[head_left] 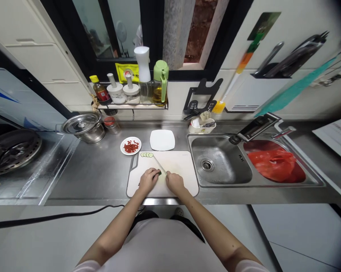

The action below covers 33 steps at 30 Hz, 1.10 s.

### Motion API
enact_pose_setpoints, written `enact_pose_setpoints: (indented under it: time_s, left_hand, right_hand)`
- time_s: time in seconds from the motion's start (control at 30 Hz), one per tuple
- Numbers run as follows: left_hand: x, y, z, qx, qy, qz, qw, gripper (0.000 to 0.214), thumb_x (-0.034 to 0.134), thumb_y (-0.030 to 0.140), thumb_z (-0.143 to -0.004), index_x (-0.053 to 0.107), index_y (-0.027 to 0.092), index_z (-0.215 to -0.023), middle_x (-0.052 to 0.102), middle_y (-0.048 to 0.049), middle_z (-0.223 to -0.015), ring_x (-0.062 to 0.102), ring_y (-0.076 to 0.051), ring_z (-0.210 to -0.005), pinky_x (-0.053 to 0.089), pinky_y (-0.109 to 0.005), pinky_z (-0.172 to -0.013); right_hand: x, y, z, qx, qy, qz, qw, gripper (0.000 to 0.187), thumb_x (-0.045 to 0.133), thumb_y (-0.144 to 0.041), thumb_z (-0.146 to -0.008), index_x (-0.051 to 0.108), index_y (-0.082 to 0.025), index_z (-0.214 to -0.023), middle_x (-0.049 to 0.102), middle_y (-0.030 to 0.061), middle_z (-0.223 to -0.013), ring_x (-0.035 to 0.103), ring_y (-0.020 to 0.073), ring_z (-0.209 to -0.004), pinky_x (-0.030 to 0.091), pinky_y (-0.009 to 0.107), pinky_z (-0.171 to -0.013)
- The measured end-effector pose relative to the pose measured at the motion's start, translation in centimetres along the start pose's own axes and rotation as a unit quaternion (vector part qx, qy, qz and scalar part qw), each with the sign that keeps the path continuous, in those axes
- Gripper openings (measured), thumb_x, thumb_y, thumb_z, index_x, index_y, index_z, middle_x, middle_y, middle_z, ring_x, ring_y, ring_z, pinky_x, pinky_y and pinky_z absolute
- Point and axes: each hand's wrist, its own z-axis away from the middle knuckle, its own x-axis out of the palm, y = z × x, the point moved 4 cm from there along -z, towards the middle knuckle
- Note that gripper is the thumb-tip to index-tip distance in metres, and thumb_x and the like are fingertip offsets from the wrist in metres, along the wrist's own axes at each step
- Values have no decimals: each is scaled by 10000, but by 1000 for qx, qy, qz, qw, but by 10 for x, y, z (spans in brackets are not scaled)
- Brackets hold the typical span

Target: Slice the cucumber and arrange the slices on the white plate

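Observation:
My left hand [148,180] is closed over a dark green cucumber [159,173], pressing it on the white cutting board [187,166]. Most of the cucumber is hidden under the fingers. In my right hand [175,183] is a knife [160,165]; its handle is covered by my grip, and the blade points up and left, to the right of the cucumber. A short row of pale cucumber slices [146,155] lies along the board's upper left, by the knife tip. Just above the board are a round plate [123,149] of chopped red pieces and a bare white square plate [162,139].
Right of the board is a double sink [221,162] with a faucet [251,128] and a red plastic bag [272,163]. A lidded steel pot [87,128] and a glass jar [112,125] stand at left. Bottles and seasoning jars fill the wall rack [133,107].

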Motion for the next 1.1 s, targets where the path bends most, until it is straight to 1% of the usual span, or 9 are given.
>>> enact_pose_setpoints:
  time_s: [0.17,0.33,0.53,0.6,0.67,0.8,0.9,1.0,1.1]
  left_hand:
    - [-1,4,4,-11,10,0,1000,298,485,239,-878,608,252,-1149,647,-34,-1116,583,-185,-1030,456,-320,-934]
    - [-3,3,10,-32,47,10,998,239,490,264,-873,601,237,-1083,649,-48,-1103,584,-202,-1030,457,-342,-922]
    - [-8,-7,18,-113,149,51,981,231,379,257,-912,535,212,-1075,637,-75,-1016,589,-218,-975,462,-377,-880]
    - [-12,-9,19,-129,181,59,973,234,369,265,-914,522,204,-1081,617,-87,-1015,583,-221,-971,463,-379,-874]
    - [-18,-9,17,-129,196,59,970,228,377,278,-912,533,205,-1062,602,-91,-1010,573,-223,-979,462,-381,-879]
    - [-29,-2,4,-84,161,46,982,220,426,304,-900,595,224,-1016,600,-79,-1042,548,-224,-1043,434,-388,-942]
    - [-35,7,-5,-53,114,26,992,264,493,341,-876,618,235,-1083,598,-76,-1117,523,-231,-1097,403,-407,-985]
    - [-35,16,-12,-46,55,-5,997,311,563,394,-840,637,262,-1112,595,-73,-1180,502,-252,-1139,313,-488,-1052]
    - [-33,21,-16,-53,7,-18,998,286,580,411,-831,663,291,-1077,606,-64,-1190,505,-262,-1145,196,-575,-1083]
  right_hand:
    - [-4,10,10,9,32,48,998,291,293,-175,-949,538,-180,-1107,675,112,-901,645,190,-867,414,281,-728]
    - [-5,21,17,12,79,74,994,299,329,-197,-952,534,-235,-1167,653,93,-938,612,182,-884,370,285,-742]
    - [-2,32,20,13,114,80,990,385,402,-193,-925,504,-239,-1293,644,102,-989,554,198,-928,323,310,-773]
    - [-1,34,21,12,129,83,988,394,414,-191,-919,508,-244,-1298,643,98,-981,542,202,-919,313,317,-771]
    - [-1,34,22,6,149,88,985,392,426,-188,-915,518,-246,-1292,640,96,-966,531,204,-910,306,322,-769]
    - [-1,36,24,-18,190,101,976,388,451,-180,-905,534,-241,-1279,628,89,-932,507,204,-880,295,330,-763]
    - [-2,38,26,-36,213,110,970,394,460,-168,-899,537,-241,-1279,619,86,-909,491,205,-858,288,335,-759]
    - [-6,38,28,-50,214,112,969,404,446,-164,-904,529,-240,-1292,609,90,-907,478,209,-858,285,337,-761]
    - [-9,38,30,-56,195,106,974,409,417,-176,-916,516,-242,-1307,602,98,-927,467,216,-879,284,339,-776]
